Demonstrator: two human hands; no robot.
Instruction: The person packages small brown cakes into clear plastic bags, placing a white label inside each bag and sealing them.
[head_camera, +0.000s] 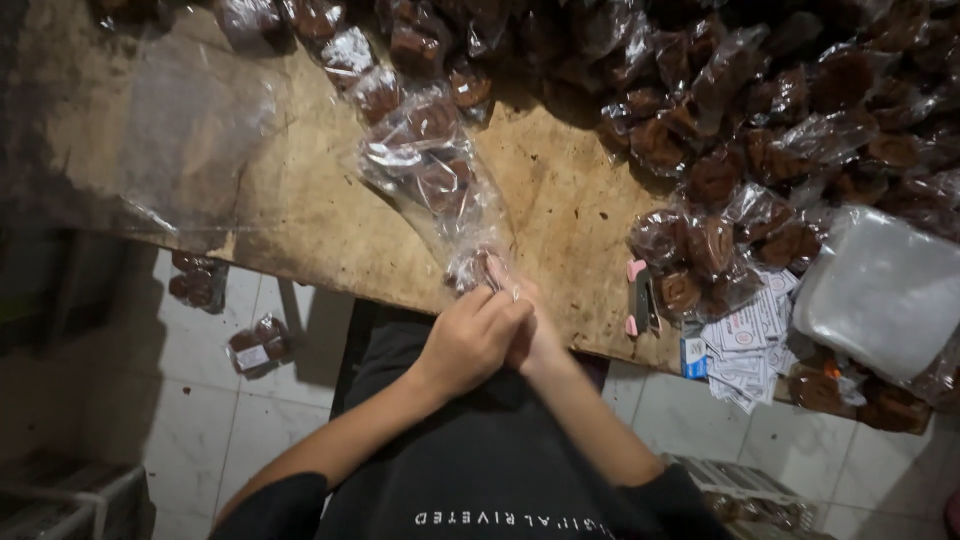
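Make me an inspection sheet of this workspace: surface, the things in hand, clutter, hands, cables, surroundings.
Surface: worn, stained wooden table.
Job's things: clear bag of brown blocks, neck pinched at the table edge.
Clutter: heap of bagged brown blocks; paper labels; stack of clear bags; pink-handled tool; loose plastic sheet.
Grippers: left hand and right hand together, closed on the bag's neck.
Cables: nothing seen.
Surroundings: white tiled floor with two fallen packs.
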